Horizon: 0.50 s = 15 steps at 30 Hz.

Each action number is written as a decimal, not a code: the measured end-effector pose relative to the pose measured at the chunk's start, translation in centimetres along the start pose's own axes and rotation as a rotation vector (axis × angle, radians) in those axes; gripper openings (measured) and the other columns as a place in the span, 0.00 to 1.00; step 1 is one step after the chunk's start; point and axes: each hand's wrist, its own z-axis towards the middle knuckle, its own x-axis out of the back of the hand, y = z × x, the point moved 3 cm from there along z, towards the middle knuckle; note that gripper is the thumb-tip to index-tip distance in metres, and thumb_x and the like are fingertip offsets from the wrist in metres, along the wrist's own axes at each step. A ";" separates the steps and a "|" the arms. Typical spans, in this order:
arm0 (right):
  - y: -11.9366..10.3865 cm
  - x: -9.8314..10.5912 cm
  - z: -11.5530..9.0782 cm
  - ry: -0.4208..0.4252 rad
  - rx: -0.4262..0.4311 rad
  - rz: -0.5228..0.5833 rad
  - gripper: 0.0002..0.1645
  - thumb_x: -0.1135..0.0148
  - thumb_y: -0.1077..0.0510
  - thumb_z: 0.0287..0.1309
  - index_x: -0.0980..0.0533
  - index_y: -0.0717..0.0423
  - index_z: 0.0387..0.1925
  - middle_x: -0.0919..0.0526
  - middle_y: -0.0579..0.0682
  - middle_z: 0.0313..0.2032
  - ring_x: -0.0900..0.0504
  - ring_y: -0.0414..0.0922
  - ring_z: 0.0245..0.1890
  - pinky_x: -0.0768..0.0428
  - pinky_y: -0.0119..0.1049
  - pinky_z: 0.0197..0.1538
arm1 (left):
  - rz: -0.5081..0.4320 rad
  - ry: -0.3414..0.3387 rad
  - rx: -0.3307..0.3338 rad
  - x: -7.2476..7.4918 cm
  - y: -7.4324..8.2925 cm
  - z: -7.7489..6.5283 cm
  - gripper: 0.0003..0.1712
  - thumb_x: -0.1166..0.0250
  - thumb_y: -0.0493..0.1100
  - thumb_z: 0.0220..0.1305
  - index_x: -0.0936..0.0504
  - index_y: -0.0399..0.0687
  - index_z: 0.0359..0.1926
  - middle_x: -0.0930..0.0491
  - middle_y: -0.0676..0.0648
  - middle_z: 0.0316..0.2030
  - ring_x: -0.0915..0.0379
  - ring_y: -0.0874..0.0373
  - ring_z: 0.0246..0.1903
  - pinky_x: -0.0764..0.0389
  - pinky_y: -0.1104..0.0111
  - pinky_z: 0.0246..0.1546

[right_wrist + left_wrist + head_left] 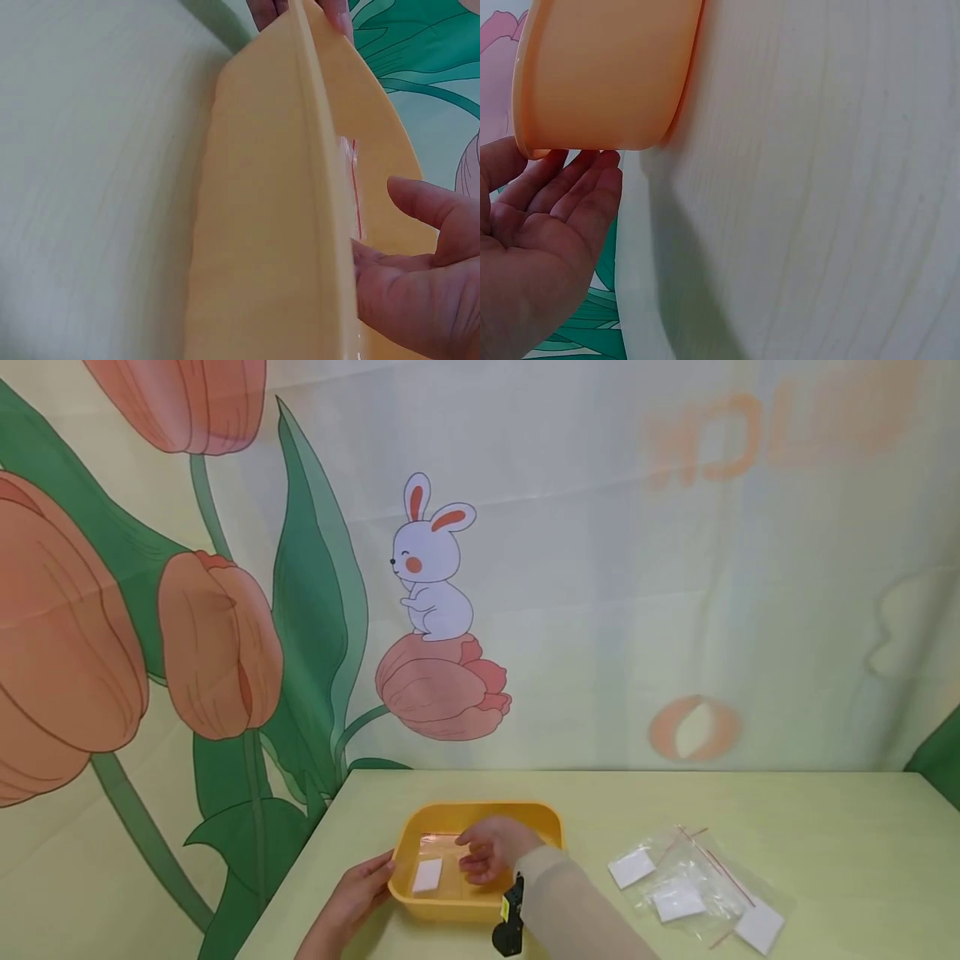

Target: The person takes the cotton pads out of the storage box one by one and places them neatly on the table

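Note:
A yellow plastic basin (450, 910) stands near the table's left side. At its left end my left hand (356, 893) holds the rim; in the left wrist view the thumb is at the rim and the fingers (570, 184) lie against the outer wall. Inside the basin is a clear zip bag (437, 841) with a red seal line, and a white rectangular piece (427, 875) shows there. My right hand (491, 852) reaches into the basin to the right of that piece, thumb apart from the loosely bent fingers, nothing visible between them. The basin wall hides part of its fingers in the right wrist view.
To the right on the pale table (585, 793) lie several overlapping clear zip bags (716, 868) with red seal lines and white rectangular pieces (678, 900). A printed cloth (570, 568) with tulips and a rabbit hangs behind the table.

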 end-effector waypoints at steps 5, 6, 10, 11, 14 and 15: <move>0.3 -0.3 0.2 0.031 -0.017 0.050 0.35 0.39 0.62 0.69 0.41 0.78 0.67 0.23 0.64 0.42 0.25 0.54 0.41 0.21 0.57 0.70 | 0.006 0.002 0.024 0.0 0.0 0.1 0.28 0.51 0.40 0.81 0.36 0.25 0.72 0.36 0.26 0.72 0.29 0.37 0.68 0.26 0.46 0.69; 0.3 -0.3 0.3 0.038 -0.017 0.061 0.34 0.38 0.63 0.69 0.41 0.78 0.66 0.23 0.64 0.41 0.25 0.54 0.41 0.21 0.57 0.69 | 0.004 0.000 0.023 0.0 0.1 0.1 0.28 0.50 0.41 0.81 0.36 0.25 0.72 0.36 0.26 0.72 0.30 0.37 0.68 0.26 0.46 0.70; 0.4 -0.5 0.2 0.056 0.001 0.060 0.22 0.39 0.64 0.69 0.34 0.74 0.55 0.24 0.60 0.35 0.25 0.51 0.36 0.20 0.55 0.69 | -0.008 -0.001 0.000 -0.1 0.1 0.0 0.27 0.50 0.40 0.81 0.35 0.25 0.71 0.35 0.25 0.71 0.29 0.36 0.68 0.23 0.47 0.68; 0.4 -0.6 0.2 0.057 0.013 0.041 0.17 0.40 0.64 0.69 0.32 0.73 0.51 0.24 0.58 0.33 0.26 0.49 0.34 0.20 0.54 0.69 | -0.009 -0.001 -0.005 -0.1 0.1 0.0 0.27 0.50 0.39 0.81 0.35 0.25 0.71 0.35 0.25 0.71 0.29 0.36 0.68 0.22 0.48 0.67; 0.4 -1.0 0.0 0.050 0.058 -0.033 0.08 0.42 0.64 0.70 0.29 0.68 0.40 0.24 0.55 0.30 0.26 0.47 0.31 0.19 0.52 0.68 | -0.011 0.003 -0.009 -0.1 0.0 -0.1 0.27 0.51 0.39 0.81 0.35 0.24 0.71 0.35 0.25 0.71 0.28 0.36 0.67 0.20 0.49 0.66; 0.4 -1.1 -0.1 0.052 0.074 -0.062 0.07 0.43 0.65 0.70 0.27 0.68 0.38 0.23 0.54 0.30 0.26 0.46 0.30 0.18 0.52 0.68 | -0.011 0.003 -0.007 0.0 0.0 -0.1 0.27 0.51 0.39 0.81 0.35 0.24 0.71 0.35 0.25 0.71 0.28 0.36 0.67 0.20 0.49 0.66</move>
